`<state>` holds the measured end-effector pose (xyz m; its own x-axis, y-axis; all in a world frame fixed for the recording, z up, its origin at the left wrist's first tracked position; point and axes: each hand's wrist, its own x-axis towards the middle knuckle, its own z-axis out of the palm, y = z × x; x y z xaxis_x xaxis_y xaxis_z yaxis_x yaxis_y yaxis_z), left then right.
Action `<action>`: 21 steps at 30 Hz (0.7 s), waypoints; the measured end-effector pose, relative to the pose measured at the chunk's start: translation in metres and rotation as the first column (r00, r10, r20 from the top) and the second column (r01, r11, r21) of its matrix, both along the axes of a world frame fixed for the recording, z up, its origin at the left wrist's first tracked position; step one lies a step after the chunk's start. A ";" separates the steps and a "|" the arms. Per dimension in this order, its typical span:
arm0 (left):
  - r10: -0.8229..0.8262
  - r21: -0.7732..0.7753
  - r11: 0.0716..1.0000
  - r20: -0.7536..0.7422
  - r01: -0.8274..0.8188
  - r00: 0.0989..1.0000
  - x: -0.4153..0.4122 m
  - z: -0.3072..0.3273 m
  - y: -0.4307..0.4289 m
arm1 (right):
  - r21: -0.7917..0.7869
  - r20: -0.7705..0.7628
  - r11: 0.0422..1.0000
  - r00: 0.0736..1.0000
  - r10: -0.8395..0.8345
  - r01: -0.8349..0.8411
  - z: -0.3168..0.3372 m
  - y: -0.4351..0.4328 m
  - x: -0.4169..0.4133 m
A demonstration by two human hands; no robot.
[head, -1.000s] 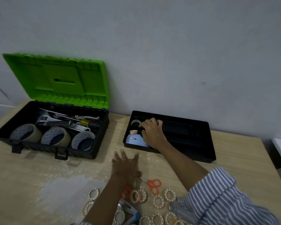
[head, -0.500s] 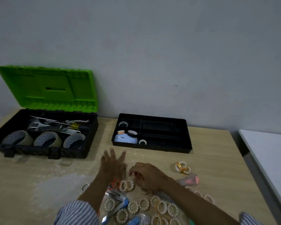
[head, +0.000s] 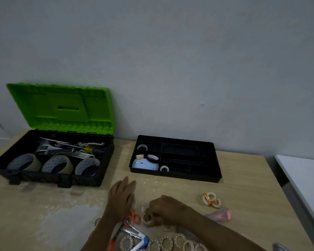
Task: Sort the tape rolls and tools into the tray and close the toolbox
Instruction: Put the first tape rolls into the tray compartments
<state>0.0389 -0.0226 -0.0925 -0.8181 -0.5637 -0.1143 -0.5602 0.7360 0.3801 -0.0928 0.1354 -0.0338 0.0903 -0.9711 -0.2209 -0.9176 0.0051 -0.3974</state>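
- Reaching into the pile of small tape rolls in front of the tray: the right hand is curled knuckles-up over a small roll, fingers bent around it; whether it is pinched clear of the table cannot be told.
- Head view, the only one. Left hand lies flat on the table in front of the tray's left end, fingers straight and close together, palm down, holding nothing; orange-handled scissors lie just under its wrist.
- Tray: sits against the wall, right of the toolbox. Its left compartments hold a few small rolls and a pale blue item; the right compartments look bare.
- Toolbox: green lid stands open; three large tape rolls and a wrench with other tools lie inside.
- Still loose: many small rolls nearer the person than the tray, a gold-patterned pair and a pink item in front of the tray's right end, a stapler-like tool.
- Step judged: picking the next small roll; sorting is early.
- Next move calls for a firm pinch on one roll only, a lift, and a carry to a left tray compartment without dragging neighbours.
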 end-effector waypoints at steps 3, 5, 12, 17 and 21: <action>0.031 0.022 0.999 -0.039 -0.030 0.999 0.000 -0.007 -0.003 | 0.040 0.139 0.998 0.989 -0.043 0.038 0.016 -0.019 -0.024; 0.042 0.019 0.999 -0.066 -0.040 0.997 0.000 -0.010 -0.005 | 0.013 0.244 0.991 0.961 -0.133 0.134 0.028 -0.039 -0.048; 0.091 0.068 0.994 -0.146 -0.082 0.985 -0.002 -0.008 -0.003 | -0.379 -0.044 0.809 0.865 -0.500 0.449 0.028 -0.113 -0.113; 0.078 0.045 0.996 -0.154 -0.072 0.985 -0.003 -0.010 -0.003 | -0.384 -0.353 0.868 0.818 -0.453 0.315 0.008 -0.154 -0.119; 0.090 0.078 0.994 -0.159 -0.078 0.983 -0.003 -0.010 -0.003 | -0.300 -0.451 0.903 0.788 -0.419 0.308 0.000 -0.170 -0.119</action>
